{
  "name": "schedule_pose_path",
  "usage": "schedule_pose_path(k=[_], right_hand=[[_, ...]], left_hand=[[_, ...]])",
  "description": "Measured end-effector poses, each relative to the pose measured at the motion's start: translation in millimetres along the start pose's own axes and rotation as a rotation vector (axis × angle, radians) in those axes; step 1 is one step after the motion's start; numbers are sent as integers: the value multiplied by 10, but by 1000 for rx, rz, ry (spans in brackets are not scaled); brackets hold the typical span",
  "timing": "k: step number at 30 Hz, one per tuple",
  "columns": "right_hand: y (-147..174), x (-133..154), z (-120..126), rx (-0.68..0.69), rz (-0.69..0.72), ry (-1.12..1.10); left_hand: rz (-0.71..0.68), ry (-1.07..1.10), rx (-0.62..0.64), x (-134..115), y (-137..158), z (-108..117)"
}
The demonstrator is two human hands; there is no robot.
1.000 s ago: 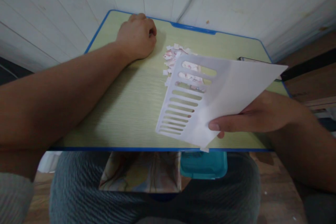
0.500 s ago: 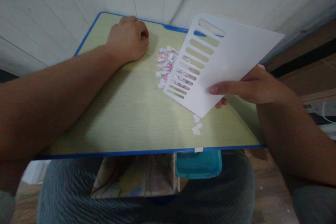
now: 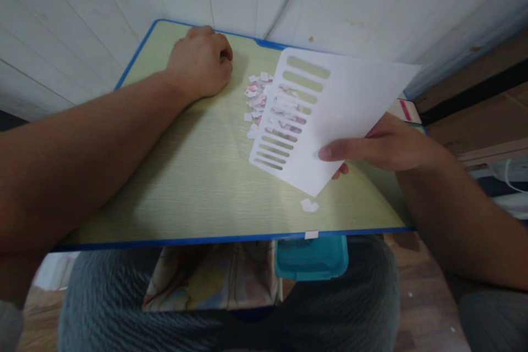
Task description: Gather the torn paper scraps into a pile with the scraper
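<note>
My right hand (image 3: 383, 146) grips a white slotted sheet (image 3: 342, 104), thumb on top and fingertips showing under its lower edge. A column of rounded slots, wide at the far end and narrow at the near end, runs along its left side. The sheet is held tilted over a pile of small white and pinkish paper scraps (image 3: 256, 102), some of which show through the slots. My left hand (image 3: 202, 60) rests curled on the far left of the table, left of the pile. No object shows in its fingers.
The pale green folding table (image 3: 198, 176) has a blue rim. Loose scraps (image 3: 309, 205) lie near its front edge, and one white piece (image 3: 311, 235) sits on the rim. Below are a teal container (image 3: 312, 258) and a patterned fabric bin (image 3: 214, 280). Cardboard boxes (image 3: 474, 93) stand at right.
My right hand has brought the slotted sheet left and toward me, now covering more of the pile and some nearer scraps. A pink-striped item shows behind that hand. My left hand stays put.
</note>
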State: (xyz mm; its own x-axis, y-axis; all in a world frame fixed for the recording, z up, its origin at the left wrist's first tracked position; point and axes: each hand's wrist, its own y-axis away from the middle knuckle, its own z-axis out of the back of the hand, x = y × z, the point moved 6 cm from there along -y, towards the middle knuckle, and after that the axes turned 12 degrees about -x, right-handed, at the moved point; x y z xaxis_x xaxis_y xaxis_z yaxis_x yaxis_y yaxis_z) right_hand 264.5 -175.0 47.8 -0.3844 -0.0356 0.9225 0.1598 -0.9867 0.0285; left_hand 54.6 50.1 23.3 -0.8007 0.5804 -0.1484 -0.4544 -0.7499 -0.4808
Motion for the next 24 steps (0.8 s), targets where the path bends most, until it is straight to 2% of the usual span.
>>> schedule_pose_path(k=[4,6,13,20,24], right_hand=[[-30,13,85,-173,-1,-49],[-39,-7,81,-212,-26,-38],[-33,-36,-166,-113,-134,-52],[40,8,-241,-32,-144,3],[121,21,-312,60,-176,-2]], left_hand=[[-2,-9,6,10,1,0],[0,-12,7,2,5,9],[-9,-12,3,-32,-2,18],[5,-10,2,-8,-3,0],[1,-6,-9,15,-11,-24]])
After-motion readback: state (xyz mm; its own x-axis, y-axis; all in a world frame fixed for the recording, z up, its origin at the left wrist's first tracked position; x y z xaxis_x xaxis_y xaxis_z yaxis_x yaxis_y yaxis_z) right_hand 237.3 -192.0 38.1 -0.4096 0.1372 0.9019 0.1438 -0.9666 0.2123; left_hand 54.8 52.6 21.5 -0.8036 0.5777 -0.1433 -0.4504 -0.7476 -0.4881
